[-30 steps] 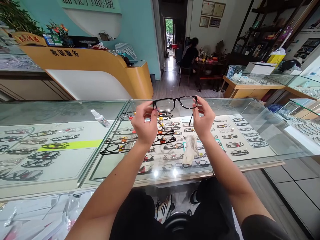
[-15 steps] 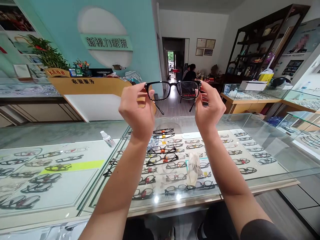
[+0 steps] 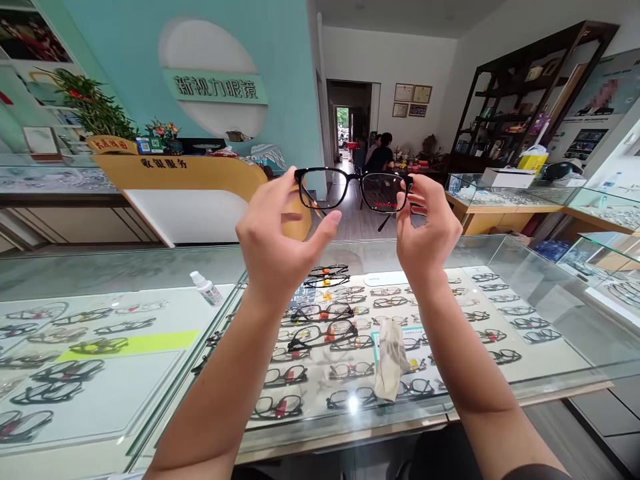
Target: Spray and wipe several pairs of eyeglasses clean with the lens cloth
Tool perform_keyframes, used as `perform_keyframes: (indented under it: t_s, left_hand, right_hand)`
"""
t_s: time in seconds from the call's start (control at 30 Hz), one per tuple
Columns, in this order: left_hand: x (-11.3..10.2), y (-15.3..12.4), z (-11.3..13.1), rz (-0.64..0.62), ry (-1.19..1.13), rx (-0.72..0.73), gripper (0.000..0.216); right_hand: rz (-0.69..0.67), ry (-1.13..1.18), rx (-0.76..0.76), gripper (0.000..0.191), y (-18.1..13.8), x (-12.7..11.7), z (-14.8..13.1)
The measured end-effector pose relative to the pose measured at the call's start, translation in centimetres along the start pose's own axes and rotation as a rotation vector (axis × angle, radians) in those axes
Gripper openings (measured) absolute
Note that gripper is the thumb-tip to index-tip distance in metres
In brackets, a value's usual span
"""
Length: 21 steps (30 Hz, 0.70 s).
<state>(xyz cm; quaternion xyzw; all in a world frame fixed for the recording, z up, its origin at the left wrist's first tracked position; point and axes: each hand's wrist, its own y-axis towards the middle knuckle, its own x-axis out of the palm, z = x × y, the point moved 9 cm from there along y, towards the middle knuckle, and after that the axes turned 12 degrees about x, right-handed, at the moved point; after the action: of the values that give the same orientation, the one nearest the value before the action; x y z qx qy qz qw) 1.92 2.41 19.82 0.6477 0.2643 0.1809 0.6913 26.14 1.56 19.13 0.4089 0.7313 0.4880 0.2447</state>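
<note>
I hold a pair of black-framed glasses [image 3: 353, 189] up at arm's length above a glass display counter [image 3: 150, 267]. My left hand [image 3: 277, 237] pinches the frame's left end, thumb stretched under the left lens. The frame's right end is gripped by my right hand [image 3: 427, 227], fingers curled round it. Small red print shows on the right lens. The temples hang down behind the frame.
Under the counter glass lie rows of spectacle frames [image 3: 320, 333]. On top of it lie a folded beige cloth [image 3: 390, 360] and a small white spray bottle [image 3: 206, 288]. A yellow reception desk [image 3: 190, 177] stands behind. A person [image 3: 381, 157] sits at a far table. More glass cases [image 3: 525, 197] stand at right.
Both hands have raised the glasses from just over the counter to the level of the far doorway. The view tilted up. My left thumb has now stretched out under the left lens.
</note>
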Motion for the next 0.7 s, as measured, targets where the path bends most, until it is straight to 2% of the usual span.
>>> perform_keyframes:
  t_s: [0.23, 0.37, 0.43, 0.7]
  left_hand:
    - [0.0, -0.1, -1.0, 0.007, 0.032, -0.058, 0.067]
    - [-0.2, 0.0, -1.3, 0.019, 0.04, -0.05, 0.072]
    - [-0.3, 0.0, -1.3, 0.035, 0.032, -0.051, 0.073]
    - [-0.1, -0.2, -1.5, 0.027, -0.01, -0.073, 0.078]
  right_hand:
    - [-0.172, -0.008, 0.009, 0.043, 0.4, 0.4, -0.1]
    - [-0.321, 0.034, -0.042, 0.068, 0.4, 1.0, -0.6]
    - [-0.355, 0.052, -0.059, 0.074, 0.5, 1.1, -0.8]
    - [-0.365, 0.096, -0.015, 0.07, 1.0, 1.0, -0.2]
